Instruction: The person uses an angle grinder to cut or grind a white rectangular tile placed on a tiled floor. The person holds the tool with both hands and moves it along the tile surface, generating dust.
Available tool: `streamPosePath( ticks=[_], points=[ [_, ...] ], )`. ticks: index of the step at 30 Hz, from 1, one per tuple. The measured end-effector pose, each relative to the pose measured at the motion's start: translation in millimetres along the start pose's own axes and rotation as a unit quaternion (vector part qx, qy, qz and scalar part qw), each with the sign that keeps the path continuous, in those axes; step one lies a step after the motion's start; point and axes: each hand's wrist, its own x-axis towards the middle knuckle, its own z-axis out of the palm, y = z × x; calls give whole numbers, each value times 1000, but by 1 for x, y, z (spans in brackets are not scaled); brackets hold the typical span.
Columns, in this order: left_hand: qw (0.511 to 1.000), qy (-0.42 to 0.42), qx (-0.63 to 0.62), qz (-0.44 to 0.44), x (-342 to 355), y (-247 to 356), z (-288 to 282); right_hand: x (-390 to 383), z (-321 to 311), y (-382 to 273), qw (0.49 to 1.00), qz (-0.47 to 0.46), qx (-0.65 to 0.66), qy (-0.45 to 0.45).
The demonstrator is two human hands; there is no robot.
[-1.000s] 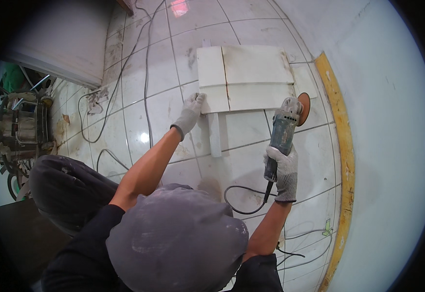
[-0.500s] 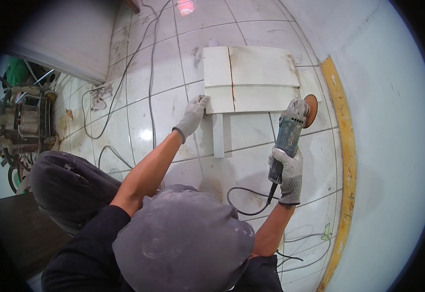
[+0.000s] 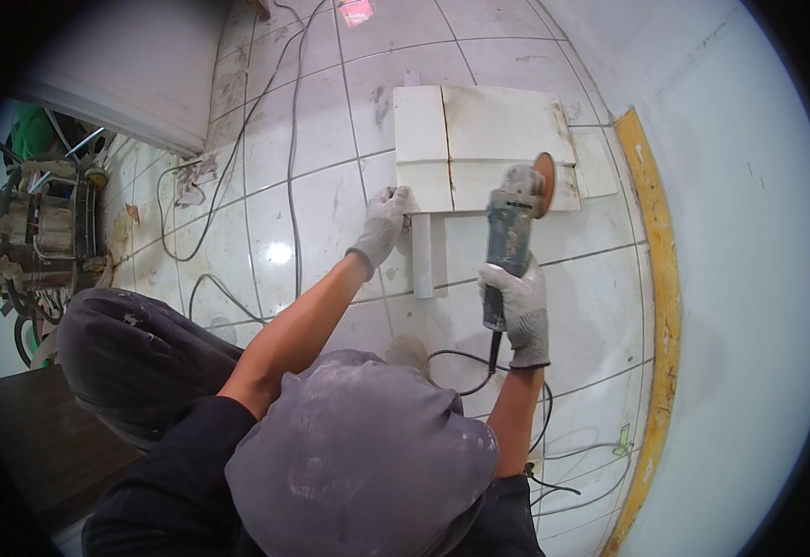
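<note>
A white rectangular panel [image 3: 505, 121] with a dark rusty line across it lies raised on a narrow light strip [image 3: 423, 265]. My left hand [image 3: 384, 223], in a light grey knitted glove, has its fingers closed on the panel's near left corner. My right hand [image 3: 519, 302], gloved the same way, is wrapped round the lower body of a dark angle grinder [image 3: 510, 227]. The grinder's brown disc [image 3: 544, 185] stands edge-on over the panel's near right part. Whether it touches the panel I cannot tell. A black cord [image 3: 496, 351] leaves the grinder's back end.
Cables [image 3: 291, 176] snake over the white tiled floor at left. A yellowish strip [image 3: 657, 278] runs along the base of the right wall [image 3: 739, 306]. A dirty metal machine [image 3: 47, 227] stands at far left. A crumpled rag [image 3: 196, 182] lies near the doorway. Another cable [image 3: 581, 453] is at lower right.
My right hand has carried the grinder leftward and slightly up, from beside the panel's right corner to over its near right part. My left hand keeps its hold on the corner.
</note>
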Motion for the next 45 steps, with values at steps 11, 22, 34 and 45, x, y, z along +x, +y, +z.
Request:
streamPosePath(
  ticks=[11, 22, 34, 45],
  points=[
    [997, 5, 58, -50, -8, 20, 9, 17, 87, -5, 990, 49, -120, -61],
    [999, 33, 28, -19, 5, 0, 6, 20, 93, 8, 987, 79, -117, -82],
    [998, 4, 59, -18, -5, 9, 10, 25, 93, 20, 991, 75, -88, -73],
    [997, 38, 62, 4, -2, 0, 13, 21, 93, 16, 984, 98, -131, -66]
  ],
)
